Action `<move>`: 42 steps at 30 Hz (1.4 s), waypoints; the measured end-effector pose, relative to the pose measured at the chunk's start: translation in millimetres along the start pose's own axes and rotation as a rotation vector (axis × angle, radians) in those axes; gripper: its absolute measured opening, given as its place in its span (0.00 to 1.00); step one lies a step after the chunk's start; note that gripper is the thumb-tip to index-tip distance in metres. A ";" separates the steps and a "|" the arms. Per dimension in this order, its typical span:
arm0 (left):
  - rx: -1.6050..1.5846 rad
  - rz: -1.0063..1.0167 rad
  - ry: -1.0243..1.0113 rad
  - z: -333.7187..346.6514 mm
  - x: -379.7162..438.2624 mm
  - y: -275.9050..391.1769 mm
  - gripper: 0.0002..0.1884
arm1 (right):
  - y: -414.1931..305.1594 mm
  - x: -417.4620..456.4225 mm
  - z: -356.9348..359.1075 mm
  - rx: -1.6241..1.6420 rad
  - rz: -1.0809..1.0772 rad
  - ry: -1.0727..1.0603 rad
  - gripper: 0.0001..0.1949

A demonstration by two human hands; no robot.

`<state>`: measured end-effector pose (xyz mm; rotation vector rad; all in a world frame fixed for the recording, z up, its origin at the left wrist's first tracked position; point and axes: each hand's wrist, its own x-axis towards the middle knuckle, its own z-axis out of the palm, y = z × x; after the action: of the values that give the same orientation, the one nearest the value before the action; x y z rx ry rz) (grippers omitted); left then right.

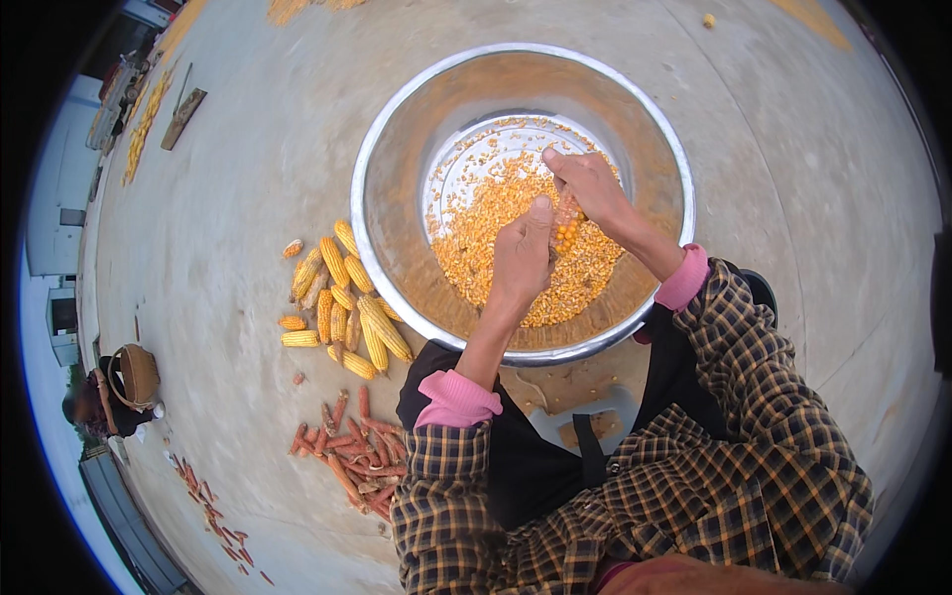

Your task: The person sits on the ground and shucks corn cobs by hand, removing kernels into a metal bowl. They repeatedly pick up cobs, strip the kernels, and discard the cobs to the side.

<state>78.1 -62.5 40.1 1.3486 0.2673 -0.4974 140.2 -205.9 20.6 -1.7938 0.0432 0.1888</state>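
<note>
Both hands grip one partly shelled corn cob above a wide metal basin. My left hand holds the cob's near side, thumb pointing up. Around its far end is my right hand, with the thumb stretched out to the left. Yellow kernels still sit on the stretch of cob between the hands, while the part by my right fingers looks bare. Loose corn kernels are heaped on the basin's bottom, thinning toward its far side. My fingers hide much of the cob.
Left of the basin lie several unshelled corn ears. Nearer me is a pile of bare reddish cobs. More cobs trail off at far left, where a person carries a wicker basket. A wooden-headed tool lies farther off.
</note>
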 end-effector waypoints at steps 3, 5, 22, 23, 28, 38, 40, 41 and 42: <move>0.525 0.482 0.161 10.6 -2.9 -5.6 0.23 | -1.1 -0.5 3.7 0.023 0.125 0.016 0.28; 0.496 0.526 0.229 8.8 1.5 -7.5 0.21 | -0.5 -4.8 11.5 -0.004 0.136 0.000 0.28; 0.522 0.536 0.132 5.0 1.5 -5.2 0.19 | -4.6 -3.6 10.3 0.249 0.195 -0.042 0.26; 0.436 0.521 0.127 2.8 1.5 -6.8 0.19 | -7.1 -6.3 9.7 0.289 0.186 -0.085 0.25; -0.107 0.116 -0.050 -17.2 6.6 -2.8 0.21 | -14.4 -14.5 6.0 0.107 -0.144 -0.107 0.24; 0.025 0.095 0.040 -2.7 3.4 6.2 0.24 | -1.9 -10.3 14.1 -0.044 -0.314 -0.001 0.26; 0.138 0.198 0.030 -3.2 7.7 3.8 0.22 | 0.1 -9.8 16.5 -0.019 -0.328 -0.006 0.26; 0.187 0.275 0.017 -3.5 9.0 1.7 0.21 | 1.1 -11.3 18.2 0.009 -0.341 -0.003 0.25; 0.120 0.247 0.012 -3.1 8.3 -1.0 0.20 | 1.5 -12.8 19.4 0.042 -0.346 -0.011 0.25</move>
<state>85.2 -61.2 34.7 1.4785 0.0793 -0.3014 125.4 -188.4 16.8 -1.7284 -0.2680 -0.0501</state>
